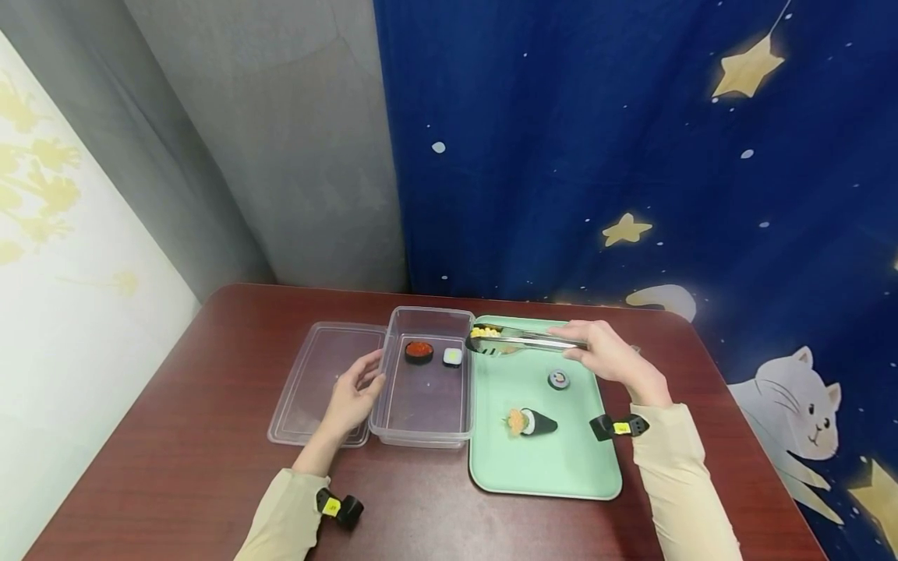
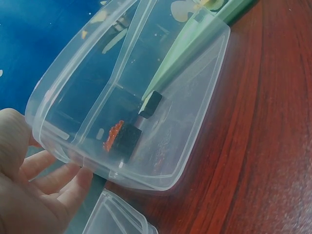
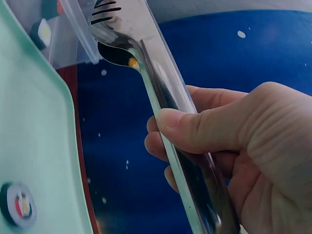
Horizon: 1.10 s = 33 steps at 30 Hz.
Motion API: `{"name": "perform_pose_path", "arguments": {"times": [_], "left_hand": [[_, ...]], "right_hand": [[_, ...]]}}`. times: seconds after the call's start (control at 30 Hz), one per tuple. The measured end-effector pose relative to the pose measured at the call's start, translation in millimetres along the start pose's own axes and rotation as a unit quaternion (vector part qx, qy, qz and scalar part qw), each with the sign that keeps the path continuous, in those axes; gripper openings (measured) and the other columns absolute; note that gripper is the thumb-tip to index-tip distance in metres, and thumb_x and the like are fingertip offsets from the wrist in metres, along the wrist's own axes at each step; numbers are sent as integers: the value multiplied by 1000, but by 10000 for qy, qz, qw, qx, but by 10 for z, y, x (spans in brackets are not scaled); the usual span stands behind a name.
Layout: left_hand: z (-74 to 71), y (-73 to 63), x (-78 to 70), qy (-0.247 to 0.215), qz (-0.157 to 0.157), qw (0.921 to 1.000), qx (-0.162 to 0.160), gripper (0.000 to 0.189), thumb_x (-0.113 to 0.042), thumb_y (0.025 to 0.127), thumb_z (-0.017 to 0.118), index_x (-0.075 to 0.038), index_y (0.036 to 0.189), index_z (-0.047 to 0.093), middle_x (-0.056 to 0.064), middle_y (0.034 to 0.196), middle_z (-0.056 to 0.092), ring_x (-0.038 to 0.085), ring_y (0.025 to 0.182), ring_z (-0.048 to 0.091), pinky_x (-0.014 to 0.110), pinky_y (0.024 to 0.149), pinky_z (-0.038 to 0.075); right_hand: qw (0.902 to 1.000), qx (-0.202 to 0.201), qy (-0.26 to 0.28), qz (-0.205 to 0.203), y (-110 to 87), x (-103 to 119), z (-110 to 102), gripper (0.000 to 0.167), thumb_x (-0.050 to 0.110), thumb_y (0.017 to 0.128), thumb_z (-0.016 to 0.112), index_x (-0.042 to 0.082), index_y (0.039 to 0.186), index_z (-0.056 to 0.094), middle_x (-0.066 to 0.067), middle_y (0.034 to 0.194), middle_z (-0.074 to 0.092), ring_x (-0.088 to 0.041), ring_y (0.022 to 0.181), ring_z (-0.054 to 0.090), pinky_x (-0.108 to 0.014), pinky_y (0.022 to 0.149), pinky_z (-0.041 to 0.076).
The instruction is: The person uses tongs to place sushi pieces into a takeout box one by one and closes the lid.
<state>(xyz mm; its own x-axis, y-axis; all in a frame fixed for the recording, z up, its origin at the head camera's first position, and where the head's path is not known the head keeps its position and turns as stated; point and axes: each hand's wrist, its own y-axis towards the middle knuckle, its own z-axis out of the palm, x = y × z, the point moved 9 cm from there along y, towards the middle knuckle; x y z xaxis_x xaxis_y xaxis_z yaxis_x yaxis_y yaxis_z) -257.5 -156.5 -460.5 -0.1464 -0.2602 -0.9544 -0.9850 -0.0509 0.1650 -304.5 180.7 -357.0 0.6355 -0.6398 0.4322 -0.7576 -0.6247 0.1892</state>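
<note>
My right hand [image 1: 606,354] grips metal serving tongs [image 1: 540,340] with a slotted, fork-like end and a spoon end. Between their ends is a toy sushi piece topped with yellow kernels [image 1: 486,332], above where the tray meets the clear plastic box [image 1: 421,432]. My left hand [image 1: 354,393] is at the box's left side, its loosely bent fingers [image 2: 70,195] against the outer wall. Inside the box are a red-roe sushi piece [image 1: 418,351] and a small white sushi piece [image 1: 452,356] with a dark base.
The light green tray [image 1: 547,475] stands right of the box, holding a round sushi roll [image 1: 558,379] and a cone hand roll [image 1: 536,422]. A clear lid [image 1: 309,389] lies left of the box on the reddish-brown table [image 1: 189,436]. A blue curtain [image 1: 533,156] hangs behind.
</note>
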Motion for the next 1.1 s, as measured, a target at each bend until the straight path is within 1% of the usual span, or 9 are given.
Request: {"name": "perform_pose_path", "arguments": {"times": [0.17,0.27,0.4,0.43,0.53,0.63,0.73,0.97,1.1], "left_hand": [[8,6,12,-66,-97,9999,49,42,5,89,55,7,131,48,28,127,52,40,114,53,45,96,47],[9,10,29,-107,-145,9998,50,42,5,89,56,6,131,48,28,128,52,39,115,53,44,96,47],[7,9,34,-85,-107,9999,16,42,5,88,56,6,130,49,28,127,53,40,114,53,45,95,47],[8,8,30,-79,-86,9999,14,42,5,88,56,7,130,49,28,127,53,40,113,53,45,95,47],[11,12,32,-73,-71,9999,15,42,6,89,56,7,130,49,28,127,52,41,114,53,45,95,47],[11,15,31,-116,-74,9999,11,43,6,88,56,6,130,49,28,127,52,40,114,53,44,95,47],[10,16,32,-137,-89,9999,8,43,6,88,56,6,130,49,28,127,52,40,114,53,44,96,47],[18,22,48,-141,-142,9998,35,43,6,89,55,7,131,48,28,128,51,40,114,53,43,96,46],[19,27,50,-168,-126,9998,40,44,7,88,55,7,131,47,29,128,51,40,114,53,43,96,46]], "right_hand": [[9998,88,140,-89,125,100,88,41,-7,79,68,-3,120,62,-18,113,64,-28,93,61,-43,73,53],[9995,140,220,-198,200,165,145,42,-7,79,68,-2,120,62,-17,113,65,-20,83,58,-38,66,51],[9989,203,214,-354,285,253,225,42,-5,79,69,-1,120,63,-16,113,65,-18,78,57,-33,63,49],[9988,234,227,-369,305,272,249,41,-5,79,69,-1,120,63,-16,114,65,-19,80,59,-31,65,50],[9982,354,291,-385,365,325,321,41,-4,80,68,0,120,63,-15,116,64,-24,93,63,-35,74,54],[9973,487,380,-403,428,361,408,40,-4,81,67,-1,121,62,-14,117,64,-28,106,60,-41,84,54],[9968,545,348,-472,490,389,495,40,-4,80,68,0,120,63,-12,114,65,-26,104,61,-40,84,53],[9944,682,84,-807,601,491,668,39,-4,78,69,0,117,65,-10,107,68,-20,94,63,-33,78,54],[9931,933,114,-697,647,525,763,40,-5,80,67,1,119,64,-10,107,67,-19,93,62,-31,77,53]]}}
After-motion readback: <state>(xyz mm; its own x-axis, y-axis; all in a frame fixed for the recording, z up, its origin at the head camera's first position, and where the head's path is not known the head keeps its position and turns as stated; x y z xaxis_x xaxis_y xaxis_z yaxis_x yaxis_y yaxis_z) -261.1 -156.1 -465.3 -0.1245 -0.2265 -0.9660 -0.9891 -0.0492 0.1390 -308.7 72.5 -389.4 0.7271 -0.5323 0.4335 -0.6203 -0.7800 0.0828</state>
